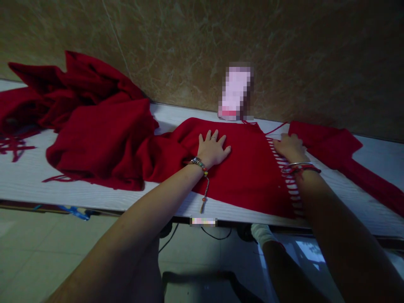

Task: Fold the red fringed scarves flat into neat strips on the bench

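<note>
A red fringed scarf (249,168) lies spread on the white table, with its fringe (290,185) along the right edge. My left hand (213,149) rests flat on the scarf, fingers spread and palm down. At the upper end of the fringe is my right hand (289,147), its fingers bent; what the fingertips hold, if anything, is hidden. A folded piece of red cloth (331,141) lies just right of that hand, and a loose red strand (277,127) runs toward it from the scarf's upper corner.
A heap of red cloth (101,139) covers the table's left side. A pink, blurred-out object (236,90) leans against the brown marbled wall (176,46). The narrow white table (104,200) has its front edge near me. Black cables (217,237) hang below it.
</note>
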A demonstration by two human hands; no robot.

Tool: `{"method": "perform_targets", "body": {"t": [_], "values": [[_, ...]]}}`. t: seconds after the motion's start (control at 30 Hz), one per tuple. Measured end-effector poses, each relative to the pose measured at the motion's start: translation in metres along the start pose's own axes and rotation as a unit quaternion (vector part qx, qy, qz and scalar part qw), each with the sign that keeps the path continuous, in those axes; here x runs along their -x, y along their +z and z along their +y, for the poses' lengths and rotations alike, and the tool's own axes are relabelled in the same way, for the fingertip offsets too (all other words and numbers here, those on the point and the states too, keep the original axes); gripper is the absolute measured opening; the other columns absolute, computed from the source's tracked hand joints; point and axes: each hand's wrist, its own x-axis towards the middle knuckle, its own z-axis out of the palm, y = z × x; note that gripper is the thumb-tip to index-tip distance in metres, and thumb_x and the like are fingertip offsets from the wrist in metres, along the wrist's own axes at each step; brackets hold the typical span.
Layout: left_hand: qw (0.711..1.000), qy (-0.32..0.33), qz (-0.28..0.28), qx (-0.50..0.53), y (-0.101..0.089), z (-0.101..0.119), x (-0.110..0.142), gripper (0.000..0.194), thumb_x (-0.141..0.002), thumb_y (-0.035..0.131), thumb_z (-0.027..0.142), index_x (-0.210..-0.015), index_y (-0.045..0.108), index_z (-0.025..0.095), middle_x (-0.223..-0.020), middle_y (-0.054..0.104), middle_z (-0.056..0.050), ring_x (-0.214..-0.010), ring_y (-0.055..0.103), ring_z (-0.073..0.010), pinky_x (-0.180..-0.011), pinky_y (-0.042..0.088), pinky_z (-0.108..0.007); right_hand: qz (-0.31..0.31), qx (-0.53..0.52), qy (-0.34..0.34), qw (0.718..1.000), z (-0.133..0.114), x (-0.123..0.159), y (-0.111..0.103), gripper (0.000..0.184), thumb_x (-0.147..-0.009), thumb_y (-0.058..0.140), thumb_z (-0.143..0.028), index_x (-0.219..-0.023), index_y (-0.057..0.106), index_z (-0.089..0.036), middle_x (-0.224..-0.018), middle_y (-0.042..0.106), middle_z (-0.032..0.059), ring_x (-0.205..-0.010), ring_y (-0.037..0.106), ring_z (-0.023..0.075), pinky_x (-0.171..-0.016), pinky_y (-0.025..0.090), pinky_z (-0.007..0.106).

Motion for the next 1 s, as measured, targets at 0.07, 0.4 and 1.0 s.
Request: {"method": "perform_targets", "body": {"t": [0.07, 0.4, 1.0], "values": [[1.000, 0.001, -0.002, 0.000, 0.000, 0.000, 0.000, 0.059, -0.091, 0.023, 0.051, -0.142, 0.032, 0.023, -0.152, 0.023, -0.008, -0.139, 0.017, -0.0296, -0.110, 0.016, -0.054, 0.041, -0.006, -0.041, 0.998, -0.012, 0.002, -0.007, 0.048, -0.090, 0.034, -0.025, -0.129, 0.044, 0.002, -0.132, 0.042, 0.0305, -0.125, 0.038, 0.0382, -0.096, 0.034, 0.051], [1.000, -0.005, -0.005, -0.009, -0.001, 0.001, 0.000, 0.058, -0.091, 0.022, 0.051, -0.142, 0.031, 0.024, -0.152, 0.023, -0.006, -0.140, 0.017, -0.0285, -0.111, 0.015, -0.052, -0.005, -0.052, -0.275, 0.960, -0.075, -0.032, 0.036, 0.048, -0.090, 0.034, -0.032, -0.134, 0.045, -0.015, -0.142, 0.042, 0.0130, -0.132, 0.035, 0.0271, -0.107, 0.029, 0.050], [1.000, -0.007, -0.010, -0.017, -0.001, 0.001, -0.001, 0.059, -0.092, 0.021, 0.051, -0.143, 0.030, 0.025, -0.153, 0.022, -0.006, -0.140, 0.016, -0.0292, -0.111, 0.015, -0.052, 0.079, -0.037, -0.343, 0.935, -0.014, -0.056, 0.032, 0.046, -0.087, 0.030, -0.015, -0.128, 0.051, -0.015, -0.128, 0.056, 0.0110, -0.121, 0.048, 0.0223, -0.104, 0.036, 0.043]]}}
